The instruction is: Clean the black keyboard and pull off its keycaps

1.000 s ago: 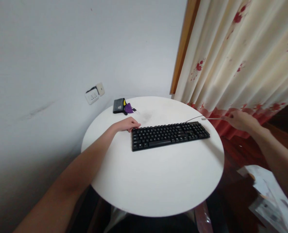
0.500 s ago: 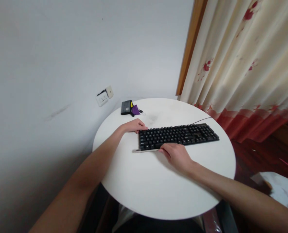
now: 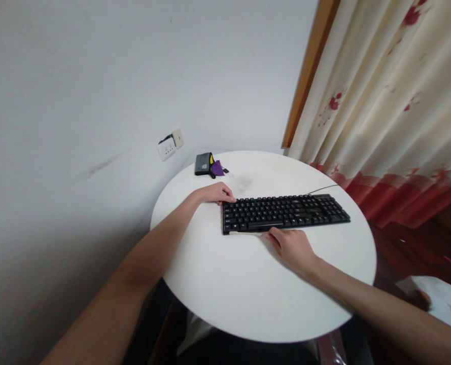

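A black keyboard [image 3: 282, 211] with white-lettered keys lies on a round white table [image 3: 255, 294]. My left hand [image 3: 216, 192] is closed on its far left corner, thumb on top by the end keys. In front of the keyboard, my right hand [image 3: 291, 247] pinches a thin whitish stick-like tool [image 3: 246, 233], which points left along the keyboard's near edge. Its tip is close to the near left corner; its exact kind is too small to make out. The fingertips of my right hand are right by the front edge below the space bar.
At the table's far left sit a grey pouch [image 3: 203, 164] and a purple cloth-like piece [image 3: 217, 168]. A thin cable [image 3: 322, 189] runs off behind the keyboard. The wall with a socket [image 3: 167, 149] borders the left; a patterned curtain [image 3: 381, 116] hangs at right.
My right hand and the whitish tool have slid right along the keyboard's near edge; the tip no longer sticks out past the left corner. My left hand keeps its hold. The view shifted slightly.
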The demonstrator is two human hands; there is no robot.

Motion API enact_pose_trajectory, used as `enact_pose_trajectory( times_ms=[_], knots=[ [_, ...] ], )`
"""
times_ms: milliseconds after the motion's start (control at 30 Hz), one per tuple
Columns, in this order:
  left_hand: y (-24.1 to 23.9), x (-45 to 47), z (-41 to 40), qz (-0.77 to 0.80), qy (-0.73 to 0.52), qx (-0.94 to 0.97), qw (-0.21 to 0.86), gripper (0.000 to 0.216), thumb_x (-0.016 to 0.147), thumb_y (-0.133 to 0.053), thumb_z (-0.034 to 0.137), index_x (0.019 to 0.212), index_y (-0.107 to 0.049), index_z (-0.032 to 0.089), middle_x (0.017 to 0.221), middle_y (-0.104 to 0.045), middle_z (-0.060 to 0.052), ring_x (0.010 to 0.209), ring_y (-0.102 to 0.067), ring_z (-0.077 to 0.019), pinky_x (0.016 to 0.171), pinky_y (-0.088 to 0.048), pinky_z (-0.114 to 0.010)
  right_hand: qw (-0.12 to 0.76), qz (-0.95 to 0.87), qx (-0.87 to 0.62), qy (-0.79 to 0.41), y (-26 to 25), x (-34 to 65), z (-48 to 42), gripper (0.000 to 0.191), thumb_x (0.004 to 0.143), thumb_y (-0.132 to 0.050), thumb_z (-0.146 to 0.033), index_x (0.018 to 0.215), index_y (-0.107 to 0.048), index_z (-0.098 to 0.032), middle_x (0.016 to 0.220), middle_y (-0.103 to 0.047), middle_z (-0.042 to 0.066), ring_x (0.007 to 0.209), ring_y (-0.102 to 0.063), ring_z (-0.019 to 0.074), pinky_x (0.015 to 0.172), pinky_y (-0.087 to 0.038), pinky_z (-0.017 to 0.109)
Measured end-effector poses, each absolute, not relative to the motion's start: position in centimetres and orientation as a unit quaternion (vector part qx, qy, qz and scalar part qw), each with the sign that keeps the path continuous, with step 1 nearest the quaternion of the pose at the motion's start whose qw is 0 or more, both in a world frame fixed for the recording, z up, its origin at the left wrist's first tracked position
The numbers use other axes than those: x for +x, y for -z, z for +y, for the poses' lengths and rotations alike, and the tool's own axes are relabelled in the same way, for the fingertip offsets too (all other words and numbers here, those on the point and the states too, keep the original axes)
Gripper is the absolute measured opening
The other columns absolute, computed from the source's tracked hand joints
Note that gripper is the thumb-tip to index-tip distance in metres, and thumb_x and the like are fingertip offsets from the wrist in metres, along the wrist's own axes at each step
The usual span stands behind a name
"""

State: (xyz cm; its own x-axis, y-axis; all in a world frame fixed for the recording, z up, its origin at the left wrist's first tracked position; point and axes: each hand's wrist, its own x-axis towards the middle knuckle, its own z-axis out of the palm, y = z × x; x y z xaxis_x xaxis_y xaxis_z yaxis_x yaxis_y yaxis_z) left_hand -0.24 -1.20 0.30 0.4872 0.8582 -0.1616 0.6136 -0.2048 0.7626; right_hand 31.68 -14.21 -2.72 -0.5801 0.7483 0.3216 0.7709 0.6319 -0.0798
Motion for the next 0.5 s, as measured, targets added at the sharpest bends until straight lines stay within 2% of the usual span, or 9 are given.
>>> enact_pose_trajectory(
  times_ms=[233,500],
  knots=[
    [0.2,-0.6,-0.7,0.481,-0.149,0.762,0.407,0.040,0.074,-0.073,0.050,0.084,-0.076,0.012,0.066,-0.065,-0.005,0.051,-0.052,-0.0099,0.050,-0.041,-0.022,0.143,-0.871,-0.467,0.060,2.8,34.8,-13.9,0.039,0.102,-0.038,-0.039,0.077,-0.061,-0.020,0.072,-0.073,0.001,0.057,-0.062,0.0161,0.055,-0.021,0.030],
    [0.0,-0.5,-0.6,0.489,-0.139,0.766,0.394,0.041,0.075,-0.072,0.052,0.083,-0.075,0.012,0.063,-0.063,-0.004,0.050,-0.051,-0.0099,0.050,-0.041,-0.022,0.136,-0.846,-0.512,0.066,2.5,39.3,-13.2,0.037,0.101,-0.040,-0.041,0.077,-0.060,-0.021,0.076,-0.074,0.001,0.065,-0.066,0.0181,0.057,-0.024,0.029]
  ],
)
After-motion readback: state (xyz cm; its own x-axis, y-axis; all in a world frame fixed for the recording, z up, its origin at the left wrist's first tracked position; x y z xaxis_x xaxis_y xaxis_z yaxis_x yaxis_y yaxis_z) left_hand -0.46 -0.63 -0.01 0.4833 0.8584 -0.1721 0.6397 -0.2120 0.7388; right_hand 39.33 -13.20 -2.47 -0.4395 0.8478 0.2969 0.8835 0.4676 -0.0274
